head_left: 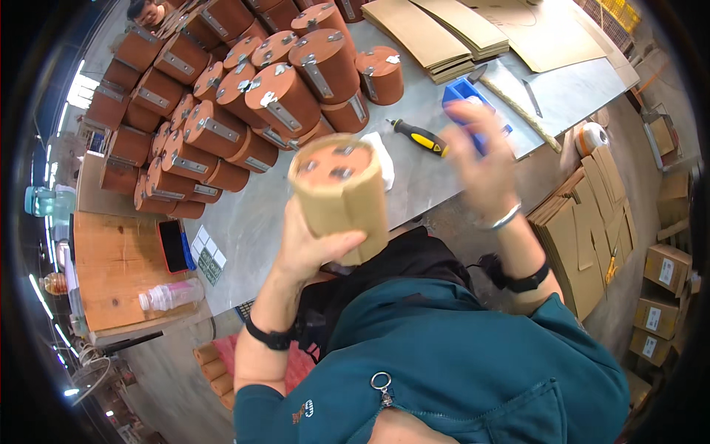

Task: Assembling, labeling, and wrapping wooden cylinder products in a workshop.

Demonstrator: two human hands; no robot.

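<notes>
My left hand (303,244) is closed round a cylinder wrapped in tan cardboard (344,211), its thumb across the near side. The wrapped cylinder stands upright in the air over the table's near edge. Its reddish-brown top shows several small metal clips, and a seam in the cardboard runs down its side. My right hand (484,166) is raised in front of a blue tape dispenser (460,90) and partly hides it. Motion smears the fingers of that hand, so whether they hold anything cannot be told.
Many reddish-brown cylinders (285,100) with metal strips are stacked at the far left. A yellow-black screwdriver (420,137) and flat cardboard sheets (421,37) lie on the metal table (222,248). A plastic bottle (171,295) lies on a wooden board at left. Folded cardboard (584,229) stands at right.
</notes>
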